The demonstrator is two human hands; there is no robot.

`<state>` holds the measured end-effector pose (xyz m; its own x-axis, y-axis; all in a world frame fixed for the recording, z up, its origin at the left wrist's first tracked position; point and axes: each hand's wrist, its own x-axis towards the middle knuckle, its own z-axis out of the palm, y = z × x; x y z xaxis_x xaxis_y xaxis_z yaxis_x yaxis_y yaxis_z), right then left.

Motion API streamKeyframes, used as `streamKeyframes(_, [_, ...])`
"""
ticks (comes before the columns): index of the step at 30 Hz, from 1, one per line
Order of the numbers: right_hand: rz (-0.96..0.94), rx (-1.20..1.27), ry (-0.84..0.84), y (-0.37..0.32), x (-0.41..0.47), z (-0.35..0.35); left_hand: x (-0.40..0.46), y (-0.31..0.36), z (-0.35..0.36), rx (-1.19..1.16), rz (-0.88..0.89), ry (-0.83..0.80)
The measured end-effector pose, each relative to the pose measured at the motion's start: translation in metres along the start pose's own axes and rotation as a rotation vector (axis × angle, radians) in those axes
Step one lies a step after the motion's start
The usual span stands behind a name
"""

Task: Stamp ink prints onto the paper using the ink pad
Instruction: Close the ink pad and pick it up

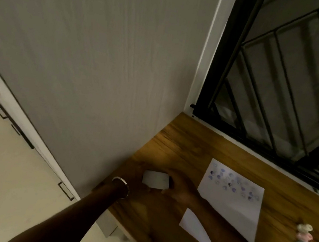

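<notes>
A small white case [156, 180], judged to be the ink pad, is held between both hands at the desk's [182, 141] left edge, close to the wall. The right hand [180, 189] is wrapped on the case's right end, fingers clenched on it. The left hand [140, 172] is dark and blurred at the case's left end; contact seems likely, but whether its fingers are grasping cannot be told. A metal bangle [121, 186] is worn on the left wrist. Two-handed hold is judged to be for opening or closing the lid, or for steadying the case; whether the lid is open is not visible.

The paper [232, 197] lies flat toward the desk's right edge, near the window, just beside the right forearm, which crosses its near-left corner. Rows of bluish round prints are already seen on its far half; the near half is blank, so room is left for more prints. A second white sheet [195, 229] lies at the near edge, partly covered by the right forearm.

A small pastel figurine-shaped item [304, 238], possibly the stamp, stands beyond the paper's right side, well apart from both hands. No stamp is seen in the hands.

A black window grille [286, 78] runs along the desk's far-right edge. Nothing stands between case and paper; only the forearm lies over the sheets.
</notes>
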<state>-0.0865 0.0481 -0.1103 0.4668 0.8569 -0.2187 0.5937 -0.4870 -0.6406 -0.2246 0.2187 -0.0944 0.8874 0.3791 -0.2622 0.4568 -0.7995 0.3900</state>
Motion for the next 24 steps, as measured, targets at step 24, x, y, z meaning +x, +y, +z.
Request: streamKeyframes(24, [0.435, 0.05, 0.424, 0.131, -0.219, -0.09, 0.036, 0.257, 0.075, 0.022, 0.64, -0.038])
